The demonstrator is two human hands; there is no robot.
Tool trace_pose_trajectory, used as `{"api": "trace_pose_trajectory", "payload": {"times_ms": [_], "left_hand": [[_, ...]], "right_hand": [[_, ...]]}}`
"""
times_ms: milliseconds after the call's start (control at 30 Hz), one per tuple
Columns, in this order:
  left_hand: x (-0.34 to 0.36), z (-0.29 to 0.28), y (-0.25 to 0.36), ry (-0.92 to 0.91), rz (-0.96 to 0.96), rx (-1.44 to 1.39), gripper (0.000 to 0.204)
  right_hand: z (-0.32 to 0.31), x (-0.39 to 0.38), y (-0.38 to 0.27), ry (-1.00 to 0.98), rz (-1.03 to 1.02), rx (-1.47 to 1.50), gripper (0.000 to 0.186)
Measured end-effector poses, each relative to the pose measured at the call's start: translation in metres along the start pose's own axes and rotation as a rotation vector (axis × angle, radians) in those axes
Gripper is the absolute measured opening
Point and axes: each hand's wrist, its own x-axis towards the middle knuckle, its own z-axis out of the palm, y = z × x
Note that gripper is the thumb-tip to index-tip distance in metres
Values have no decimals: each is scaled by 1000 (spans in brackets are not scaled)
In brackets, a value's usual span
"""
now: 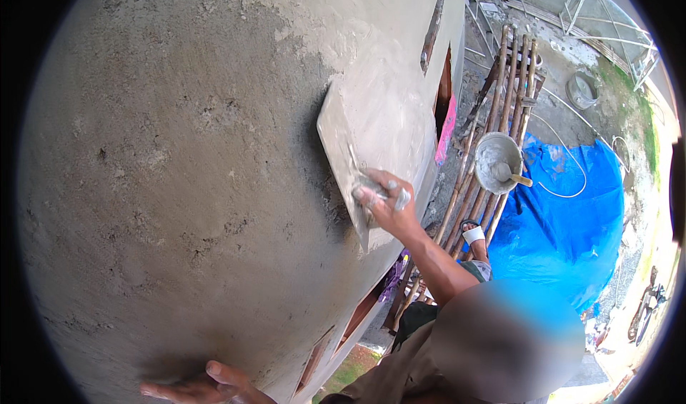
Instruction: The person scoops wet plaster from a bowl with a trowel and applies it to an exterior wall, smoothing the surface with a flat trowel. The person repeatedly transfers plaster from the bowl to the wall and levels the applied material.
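My right hand (386,198) is closed around the handle of a long plastering float (341,150), its flat blade smeared with grey mortar. The float lies along the plastered wall (193,161), where the rough darker render meets a smoother, paler coat. Low at the left, my left hand (200,386) has its fingers stretched out beside the wall, holding nothing; whether it touches the surface I cannot tell. Below to the right stands a bucket (486,147) of grey mortar, with a wooden-handled tool (523,180) resting in it.
The bucket sits on bamboo poles (504,82) laid as a platform, where a sandalled foot (471,234) stands. A blue tarp (564,225) covers ground beside them. A round basin (582,91) and metal frames (611,22) lie farther off. The wall has a narrow opening (432,32).
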Motion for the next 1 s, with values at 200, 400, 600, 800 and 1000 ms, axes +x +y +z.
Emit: {"api": "trace_pose_trajectory", "payload": {"times_ms": [200,400,600,800,1000], "left_hand": [[-7,12,1,55,-2,-40,69],[3,8,-4,100,47,-82,67],[-2,6,-10,73,44,-122,64],[29,16,12,54,54,-396,75],[-13,5,-20,19,-49,-62,77]], "right_hand": [[-10,-18,127,504,826,562,35],[-13,52,19,352,578,582,38],[11,47,-97,265,207,38,50],[-2,68,63,507,431,-47,49],[-59,66,285,525,718,51,43]]}}
